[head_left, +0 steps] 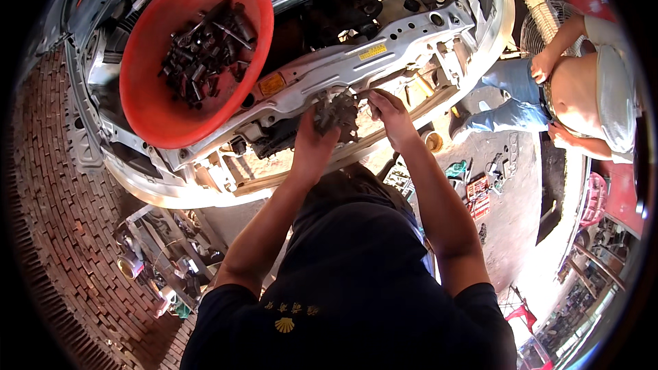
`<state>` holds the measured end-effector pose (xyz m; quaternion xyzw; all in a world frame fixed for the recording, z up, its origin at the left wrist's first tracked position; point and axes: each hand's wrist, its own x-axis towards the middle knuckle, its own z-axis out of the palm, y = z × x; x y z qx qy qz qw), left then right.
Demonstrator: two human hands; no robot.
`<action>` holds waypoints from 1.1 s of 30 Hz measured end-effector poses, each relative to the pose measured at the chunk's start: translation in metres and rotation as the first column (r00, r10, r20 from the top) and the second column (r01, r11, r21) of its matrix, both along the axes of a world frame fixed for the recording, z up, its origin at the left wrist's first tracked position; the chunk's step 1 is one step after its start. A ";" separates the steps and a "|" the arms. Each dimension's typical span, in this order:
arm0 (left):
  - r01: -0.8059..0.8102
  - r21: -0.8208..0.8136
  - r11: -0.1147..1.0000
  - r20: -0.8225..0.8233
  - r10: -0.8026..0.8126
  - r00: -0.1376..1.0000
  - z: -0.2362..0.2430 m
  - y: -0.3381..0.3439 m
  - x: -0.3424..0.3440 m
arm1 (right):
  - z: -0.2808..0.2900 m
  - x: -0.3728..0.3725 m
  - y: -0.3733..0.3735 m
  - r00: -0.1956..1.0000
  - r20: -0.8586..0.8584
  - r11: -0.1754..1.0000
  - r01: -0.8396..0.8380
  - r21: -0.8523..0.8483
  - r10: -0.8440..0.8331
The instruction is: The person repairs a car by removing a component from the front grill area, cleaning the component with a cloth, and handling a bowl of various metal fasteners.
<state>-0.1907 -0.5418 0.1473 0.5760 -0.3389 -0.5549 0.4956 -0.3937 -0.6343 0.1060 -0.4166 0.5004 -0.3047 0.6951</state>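
Both my hands are at a dark grey metal part (339,113) in front of the silver front crossmember (315,75) of a car with its engine bay exposed. My left hand (315,130) grips the part from the left. My right hand (389,113) is closed at its right side, fingertips on something small and dark that I cannot make out. A red plastic basin (154,82) full of dark sockets and metal pieces (199,62) rests over the engine bay at the upper left.
At the right a person (576,103) in jeans, shirt rolled up, is beside a fan guard (533,26). Tool cases (478,199) and tools lie on the concrete floor (507,233). A brick floor (68,199) is at the left, with metal clutter (157,253) below the bumper.
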 end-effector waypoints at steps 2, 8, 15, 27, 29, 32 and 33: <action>-0.038 0.019 0.999 -0.072 0.040 0.997 0.009 0.000 -0.002 | -0.005 0.018 -0.004 0.989 0.136 0.994 0.049 0.099 -0.063; 0.156 0.238 0.959 -0.334 -0.070 0.940 0.016 -0.010 0.023 | 0.000 0.047 -0.002 0.868 0.440 0.942 0.084 0.324 -0.229; 0.261 -0.077 0.962 0.667 -0.145 0.731 0.020 0.002 0.009 | -0.025 0.048 -0.005 0.917 0.332 0.960 0.147 0.238 -0.223; 0.275 0.129 0.953 0.812 -0.260 0.522 0.031 -0.026 -0.008 | 0.011 0.048 -0.010 0.993 0.118 0.983 0.009 0.182 -0.031; 0.253 0.130 0.959 0.823 -0.246 0.512 0.027 -0.027 -0.012 | 0.007 0.045 -0.010 0.971 0.239 0.973 -0.034 0.230 -0.023; 0.243 0.105 0.964 0.831 -0.220 0.512 0.026 -0.026 -0.019 | -0.004 0.052 -0.006 0.977 0.206 0.994 0.042 0.102 -0.063; 0.230 0.085 0.969 0.849 -0.191 0.493 0.024 -0.026 -0.021 | -0.010 0.054 -0.002 0.976 0.208 0.993 0.040 0.109 -0.062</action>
